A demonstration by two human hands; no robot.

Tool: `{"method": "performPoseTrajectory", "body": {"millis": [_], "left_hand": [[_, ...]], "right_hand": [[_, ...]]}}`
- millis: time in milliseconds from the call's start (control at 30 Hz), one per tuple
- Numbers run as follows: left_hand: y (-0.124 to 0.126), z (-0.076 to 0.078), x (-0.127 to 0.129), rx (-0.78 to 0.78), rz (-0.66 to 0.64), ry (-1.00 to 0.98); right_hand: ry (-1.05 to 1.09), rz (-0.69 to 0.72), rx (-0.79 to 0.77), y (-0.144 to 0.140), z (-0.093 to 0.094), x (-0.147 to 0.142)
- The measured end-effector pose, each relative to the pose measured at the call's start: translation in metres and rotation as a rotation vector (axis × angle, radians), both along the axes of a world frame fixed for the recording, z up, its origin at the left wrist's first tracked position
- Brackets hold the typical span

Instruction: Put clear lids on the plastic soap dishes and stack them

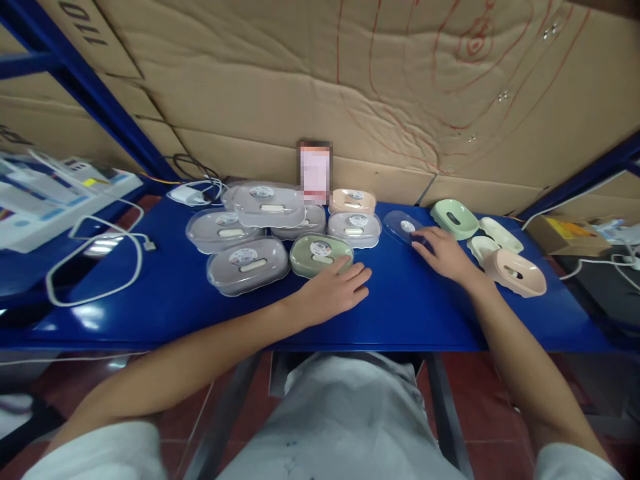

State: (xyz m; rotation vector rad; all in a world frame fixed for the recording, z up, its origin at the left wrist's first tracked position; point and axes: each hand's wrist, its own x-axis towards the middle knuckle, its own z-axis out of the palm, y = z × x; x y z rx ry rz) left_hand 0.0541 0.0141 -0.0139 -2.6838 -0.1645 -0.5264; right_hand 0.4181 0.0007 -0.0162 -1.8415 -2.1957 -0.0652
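Note:
My left hand (335, 290) lies over the front right edge of a green lidded soap box (320, 250), its fingers spread and holding nothing. My right hand (443, 253) has thumb and fingers at the right end of a clear plastic lid (400, 225) with a round label, low over the blue table. Around the green box stand several grey soap boxes (247, 267) with clear lids and round labels, some stacked. An orange one (354, 200) is behind them. Right of my right hand sit a green soap dish (454, 219) and a peach soap dish (523, 275), both without lids.
Cream dish parts (501, 235) lie between the uncovered dishes. A phone (315, 172) leans on the cardboard wall (240, 100) behind the blue table (400, 313). A charger (187, 195) and white cable (90, 300) lie left; a cardboard box (570, 235) is right.

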Motion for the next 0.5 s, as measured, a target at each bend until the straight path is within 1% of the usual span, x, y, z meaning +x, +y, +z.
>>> {"method": "performPoseTrajectory", "body": {"millis": [67,100,133,200,267,333,433,500], "left_hand": [[-0.003,-0.002,0.002,-0.029,-0.040,0.010],[-0.005,-0.004,0.003,-0.052,-0.062,0.013],[-0.006,-0.005,0.004,-0.078,-0.082,0.010],[-0.008,-0.009,0.006,-0.127,-0.121,-0.014],[-0.008,-0.014,0.007,-0.166,-0.154,-0.038],[-0.006,-0.017,0.007,-0.196,-0.174,-0.041],[-0.002,-0.018,0.006,-0.228,-0.178,-0.020],[-0.002,-0.017,0.006,-0.243,-0.183,-0.011]], "right_hand": [[0.011,0.025,0.041,-0.015,0.005,0.006],[0.000,0.003,0.084,-0.021,0.006,0.010],[-0.026,-0.045,0.134,-0.023,0.006,0.015],[-0.111,-0.187,0.206,-0.024,0.001,0.027],[-0.172,-0.318,0.201,-0.019,-0.004,0.038],[-0.165,-0.392,0.181,-0.014,-0.008,0.047],[-0.123,-0.428,0.194,-0.017,-0.003,0.052],[-0.079,-0.401,0.250,-0.028,0.004,0.045]]}}
